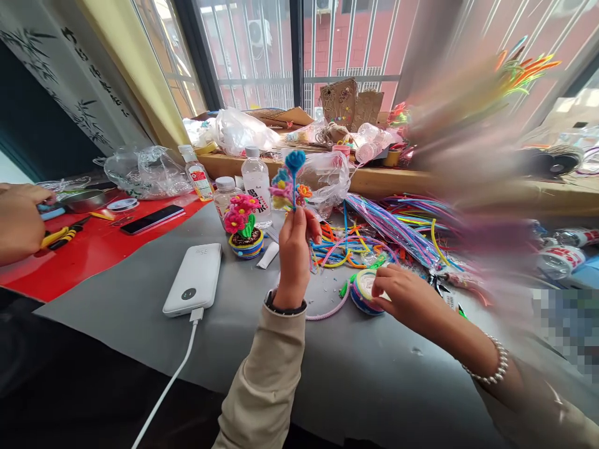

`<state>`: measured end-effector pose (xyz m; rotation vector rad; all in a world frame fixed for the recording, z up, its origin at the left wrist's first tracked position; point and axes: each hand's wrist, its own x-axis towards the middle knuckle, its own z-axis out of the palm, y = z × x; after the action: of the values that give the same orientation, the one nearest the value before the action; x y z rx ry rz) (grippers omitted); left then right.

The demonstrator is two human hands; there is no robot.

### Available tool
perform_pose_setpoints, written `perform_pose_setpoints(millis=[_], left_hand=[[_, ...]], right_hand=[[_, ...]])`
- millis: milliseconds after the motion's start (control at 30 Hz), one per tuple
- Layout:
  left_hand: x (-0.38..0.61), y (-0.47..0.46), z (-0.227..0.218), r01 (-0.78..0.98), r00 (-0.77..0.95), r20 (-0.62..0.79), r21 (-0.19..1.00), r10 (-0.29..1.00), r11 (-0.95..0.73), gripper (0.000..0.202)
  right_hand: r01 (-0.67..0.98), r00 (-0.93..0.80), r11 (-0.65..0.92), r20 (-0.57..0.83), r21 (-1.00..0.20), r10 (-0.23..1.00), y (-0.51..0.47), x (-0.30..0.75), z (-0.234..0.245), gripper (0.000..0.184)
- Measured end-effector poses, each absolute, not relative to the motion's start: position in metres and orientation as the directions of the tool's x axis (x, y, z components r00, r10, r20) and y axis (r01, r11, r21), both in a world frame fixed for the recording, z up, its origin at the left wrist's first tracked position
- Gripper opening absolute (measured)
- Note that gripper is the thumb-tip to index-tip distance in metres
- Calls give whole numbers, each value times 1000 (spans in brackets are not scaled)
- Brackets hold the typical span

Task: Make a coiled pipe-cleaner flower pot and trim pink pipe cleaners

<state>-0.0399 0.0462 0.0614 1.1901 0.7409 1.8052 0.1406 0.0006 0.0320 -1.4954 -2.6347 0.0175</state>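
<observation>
My left hand (294, 249) is closed, pinching the stem of a blue pipe-cleaner flower (294, 163) held upright. Small pink, yellow and orange fuzzy flowers (281, 194) show just behind it; I cannot tell whether they are also in that hand. My right hand (397, 290) has its fingers curled over the rim of a small round pot (362, 302) wrapped in coloured pipe cleaner, with white filling inside. A pale purple fuzzy strand (327, 313) runs from beside that pot toward my left wrist. A finished-looking potted pink flower (246, 243) stands left of my left hand.
A white power bank (193, 280) with a cable lies on the grey mat. Bottles (256, 181) stand behind. Pipe cleaners (397, 231) spread across the back right. A large blurred bundle (468, 137) crosses the right side. Another person's hand (23, 199) rests near pliers (65, 236) at left.
</observation>
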Motion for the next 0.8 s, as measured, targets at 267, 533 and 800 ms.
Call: perform_pose_setpoints(millis=[267, 533, 800], left_hand=[[-69, -29, 57, 156, -183, 318, 944, 930, -292, 28], [-52, -32, -16, 329, -280, 16, 941, 960, 80, 19], [-17, -17, -19, -163, -96, 60, 984, 994, -75, 26]], right_hand=[[852, -434, 489, 272, -185, 859, 5, 171, 44, 11], [851, -377, 461, 320, -252, 869, 16, 190, 38, 19], [888, -309, 400, 349, -228, 885, 23, 204, 35, 17]])
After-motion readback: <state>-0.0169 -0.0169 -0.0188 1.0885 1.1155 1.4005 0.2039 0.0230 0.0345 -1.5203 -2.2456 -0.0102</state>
